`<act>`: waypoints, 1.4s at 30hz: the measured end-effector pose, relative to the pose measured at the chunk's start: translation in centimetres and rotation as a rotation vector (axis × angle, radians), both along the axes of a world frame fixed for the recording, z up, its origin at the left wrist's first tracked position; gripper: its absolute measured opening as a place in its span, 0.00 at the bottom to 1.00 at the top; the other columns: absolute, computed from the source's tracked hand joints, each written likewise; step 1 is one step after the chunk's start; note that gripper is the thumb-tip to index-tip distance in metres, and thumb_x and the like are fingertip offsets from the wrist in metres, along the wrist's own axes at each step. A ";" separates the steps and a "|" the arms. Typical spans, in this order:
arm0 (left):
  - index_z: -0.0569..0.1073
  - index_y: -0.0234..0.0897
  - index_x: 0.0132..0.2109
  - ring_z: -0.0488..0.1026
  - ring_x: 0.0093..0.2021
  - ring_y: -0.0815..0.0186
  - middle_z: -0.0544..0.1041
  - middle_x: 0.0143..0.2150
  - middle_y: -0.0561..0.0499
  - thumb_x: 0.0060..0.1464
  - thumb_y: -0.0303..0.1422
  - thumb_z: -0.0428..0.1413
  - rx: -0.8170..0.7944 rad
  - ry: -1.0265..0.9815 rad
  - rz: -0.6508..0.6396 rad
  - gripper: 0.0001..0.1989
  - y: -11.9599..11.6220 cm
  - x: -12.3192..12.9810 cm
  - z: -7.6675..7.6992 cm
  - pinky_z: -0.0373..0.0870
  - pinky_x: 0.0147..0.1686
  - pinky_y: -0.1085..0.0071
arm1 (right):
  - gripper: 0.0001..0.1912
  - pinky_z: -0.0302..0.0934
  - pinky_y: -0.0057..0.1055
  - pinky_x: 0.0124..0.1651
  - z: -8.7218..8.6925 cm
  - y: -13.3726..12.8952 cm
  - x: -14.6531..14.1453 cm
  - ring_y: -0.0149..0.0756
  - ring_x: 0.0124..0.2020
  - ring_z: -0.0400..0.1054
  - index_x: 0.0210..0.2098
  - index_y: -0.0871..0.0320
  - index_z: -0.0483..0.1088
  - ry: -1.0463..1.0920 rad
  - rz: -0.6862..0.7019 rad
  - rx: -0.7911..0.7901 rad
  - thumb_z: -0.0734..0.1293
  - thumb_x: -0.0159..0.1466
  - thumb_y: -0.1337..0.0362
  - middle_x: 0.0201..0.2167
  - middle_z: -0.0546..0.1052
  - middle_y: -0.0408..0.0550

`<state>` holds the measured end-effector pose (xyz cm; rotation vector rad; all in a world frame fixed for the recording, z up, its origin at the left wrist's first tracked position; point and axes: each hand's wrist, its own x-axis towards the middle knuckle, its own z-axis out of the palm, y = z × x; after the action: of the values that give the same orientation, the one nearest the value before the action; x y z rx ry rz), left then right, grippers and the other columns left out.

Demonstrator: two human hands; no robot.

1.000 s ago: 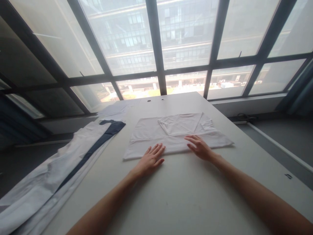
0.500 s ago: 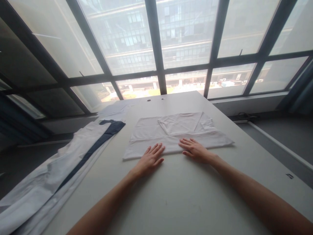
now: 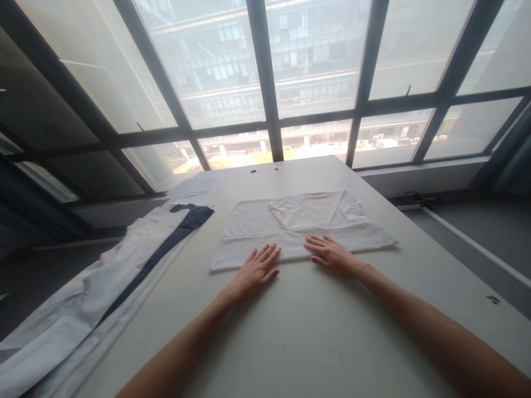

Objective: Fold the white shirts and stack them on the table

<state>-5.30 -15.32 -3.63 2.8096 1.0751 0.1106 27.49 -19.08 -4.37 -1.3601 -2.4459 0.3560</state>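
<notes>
A folded white garment lies flat on the white table, with creases and overlapping folds on its upper half. My left hand rests palm down on its near edge, left of the middle, fingers stretched out and thumb on the tabletop. On the same edge farther right, my right hand also lies flat with extended fingers. Neither hand grips anything. The cloth under both palms is hidden.
Several white garments and a dark navy one are piled along the table's left side, hanging past its edge. Pale cloth lies at the far left corner. Large framed windows stand behind the table.
</notes>
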 end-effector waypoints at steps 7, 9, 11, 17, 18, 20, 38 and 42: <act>0.47 0.50 0.75 0.43 0.75 0.57 0.46 0.76 0.51 0.71 0.51 0.38 0.004 -0.005 -0.007 0.31 0.0 -0.1 0.0 0.41 0.71 0.52 | 0.28 0.39 0.48 0.73 -0.1 0.1 0.0 0.44 0.73 0.46 0.69 0.50 0.60 0.016 0.002 0.001 0.55 0.73 0.49 0.72 0.56 0.49; 0.47 0.51 0.75 0.43 0.75 0.57 0.46 0.76 0.51 0.71 0.51 0.39 0.007 -0.010 -0.008 0.30 0.0 -0.1 0.0 0.41 0.71 0.52 | 0.28 0.39 0.49 0.73 -0.1 0.1 0.1 0.44 0.73 0.47 0.69 0.49 0.60 0.026 0.002 0.002 0.56 0.73 0.49 0.72 0.56 0.49; 0.47 0.52 0.75 0.44 0.75 0.57 0.46 0.76 0.51 0.71 0.50 0.39 0.008 -0.013 -0.010 0.30 0.0 -0.1 -0.1 0.41 0.71 0.52 | 0.28 0.39 0.49 0.73 -0.1 0.0 0.0 0.44 0.73 0.47 0.69 0.49 0.59 0.029 0.002 0.000 0.56 0.73 0.50 0.72 0.56 0.49; 0.48 0.50 0.75 0.43 0.75 0.57 0.47 0.76 0.51 0.71 0.51 0.39 0.002 -0.011 -0.004 0.30 0.0 -0.1 -0.1 0.41 0.71 0.52 | 0.28 0.39 0.48 0.73 0.0 0.0 0.0 0.43 0.73 0.46 0.70 0.50 0.59 0.009 -0.003 -0.003 0.55 0.73 0.50 0.72 0.56 0.49; 0.48 0.50 0.75 0.43 0.75 0.57 0.47 0.76 0.51 0.71 0.51 0.39 0.001 -0.009 -0.002 0.30 0.0 0.0 -0.1 0.41 0.71 0.51 | 0.28 0.39 0.48 0.73 0.0 0.0 0.0 0.43 0.73 0.46 0.70 0.50 0.59 0.007 -0.003 -0.002 0.55 0.73 0.50 0.72 0.56 0.49; 0.48 0.51 0.75 0.44 0.75 0.57 0.47 0.76 0.51 0.71 0.51 0.39 0.002 -0.010 -0.002 0.30 -0.1 0.0 0.0 0.42 0.71 0.51 | 0.28 0.39 0.48 0.73 -0.1 0.0 0.0 0.43 0.73 0.47 0.69 0.50 0.59 0.010 -0.003 0.001 0.55 0.73 0.49 0.72 0.57 0.49; 0.48 0.50 0.75 0.42 0.75 0.58 0.46 0.76 0.52 0.71 0.52 0.37 -0.019 -0.001 0.006 0.31 -0.1 0.1 0.2 0.39 0.71 0.53 | 0.29 0.39 0.48 0.73 -0.1 0.0 0.1 0.43 0.73 0.46 0.69 0.50 0.60 0.007 -0.002 0.005 0.55 0.73 0.49 0.72 0.56 0.49; 0.48 0.50 0.75 0.42 0.75 0.58 0.46 0.76 0.52 0.71 0.52 0.37 -0.025 -0.001 0.006 0.31 -0.1 0.1 0.3 0.39 0.71 0.52 | 0.29 0.39 0.48 0.73 -0.1 0.0 0.1 0.42 0.73 0.46 0.69 0.49 0.60 0.007 -0.004 0.006 0.55 0.73 0.49 0.72 0.56 0.48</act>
<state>-5.21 -15.46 -3.37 2.7847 1.0769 0.0979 27.57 -19.04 -4.43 -1.3584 -2.4366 0.3512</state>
